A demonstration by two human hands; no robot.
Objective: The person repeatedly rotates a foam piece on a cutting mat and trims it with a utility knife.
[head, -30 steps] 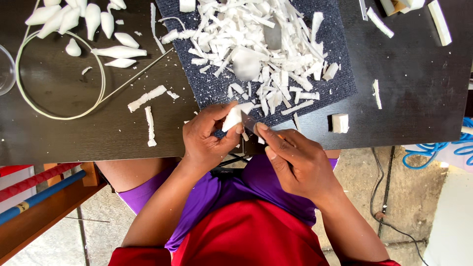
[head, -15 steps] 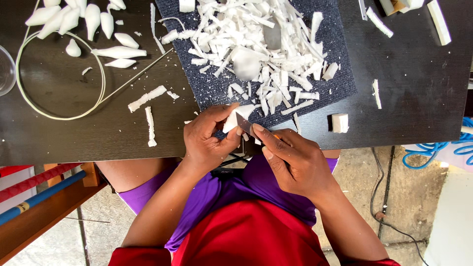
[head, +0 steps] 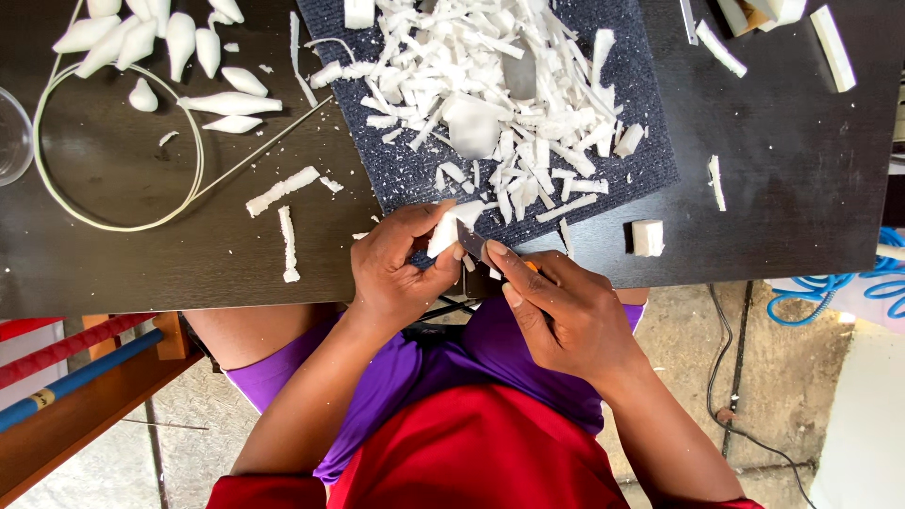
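— Whittling now: the left hand [head: 401, 273] pinches a small white foam piece [head: 443, 234] at the bench [head: 141, 264] edge, and the right hand [head: 566, 316] is closed on a blade [head: 471, 245] against it.

— Which way does it lie?

— Long axis tilted, upper end toward the mat [head: 650, 141]. Next calls for a shallow, controlled shave, I'd judge.

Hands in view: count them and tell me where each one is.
2. The left hand pinches a white foam piece at the near edge of the table; the right hand beside it holds a small blade to that piece. No other hand shows.
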